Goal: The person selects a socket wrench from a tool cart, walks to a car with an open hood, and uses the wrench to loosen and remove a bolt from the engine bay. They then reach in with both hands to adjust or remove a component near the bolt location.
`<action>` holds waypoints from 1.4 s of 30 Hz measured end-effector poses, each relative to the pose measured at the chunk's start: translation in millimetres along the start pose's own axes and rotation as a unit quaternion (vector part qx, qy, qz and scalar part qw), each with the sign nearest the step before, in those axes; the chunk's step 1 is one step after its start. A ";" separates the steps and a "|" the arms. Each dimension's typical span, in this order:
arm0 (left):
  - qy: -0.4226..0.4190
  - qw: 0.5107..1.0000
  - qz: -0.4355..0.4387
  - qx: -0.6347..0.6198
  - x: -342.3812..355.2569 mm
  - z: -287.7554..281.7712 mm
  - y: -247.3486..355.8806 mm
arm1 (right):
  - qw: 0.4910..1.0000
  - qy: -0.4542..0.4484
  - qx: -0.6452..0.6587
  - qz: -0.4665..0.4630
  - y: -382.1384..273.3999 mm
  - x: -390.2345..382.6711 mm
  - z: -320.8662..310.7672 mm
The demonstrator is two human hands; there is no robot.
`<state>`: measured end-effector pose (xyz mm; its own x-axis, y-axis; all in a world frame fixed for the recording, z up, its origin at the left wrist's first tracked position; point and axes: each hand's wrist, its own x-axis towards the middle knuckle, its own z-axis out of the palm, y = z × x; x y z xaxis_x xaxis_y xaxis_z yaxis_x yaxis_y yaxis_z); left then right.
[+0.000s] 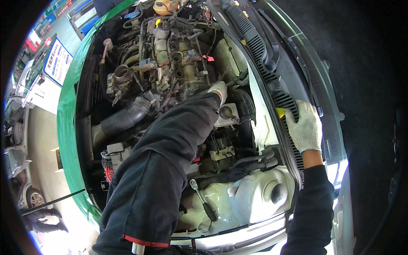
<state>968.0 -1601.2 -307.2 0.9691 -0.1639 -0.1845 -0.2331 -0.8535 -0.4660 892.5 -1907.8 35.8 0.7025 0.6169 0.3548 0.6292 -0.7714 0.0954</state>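
Observation:
In an open engine bay, my left arm reaches across to the back of the engine (178, 55). My left hand (219, 90), in a pale knit glove, is down among hoses there, just beyond a white fluid reservoir (233, 111) with a dark cap. Its fingers are hidden behind the sleeve and the parts. Gloved the same way, my right hand (305, 127) rests on the black slotted cowl grille (285, 98) below the windshield, fingers extended and thumb apart. A small yellow piece (280, 112) shows beside that thumb.
A ratchet (203, 199) with a dark handle lies on the white inner fender (250, 195). Left of my arm, a ribbed intake hose (123, 118) crosses the bay. A green cover (68, 106) drapes the car's front edge. An orange-tan tank (165, 7) sits at the far side.

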 end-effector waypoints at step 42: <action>0.004 0.995 -0.038 -0.090 -7.3 -8.9 -5.7 | 1.000 -0.004 0.000 -0.002 -0.5 0.0 -1.1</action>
<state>963.0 -1599.5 -295.4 0.9842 -0.0990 -0.1468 -0.1415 -0.9381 -0.3160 891.9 -1907.6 36.8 0.7030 0.6203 0.3479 0.6313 -0.7695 0.0964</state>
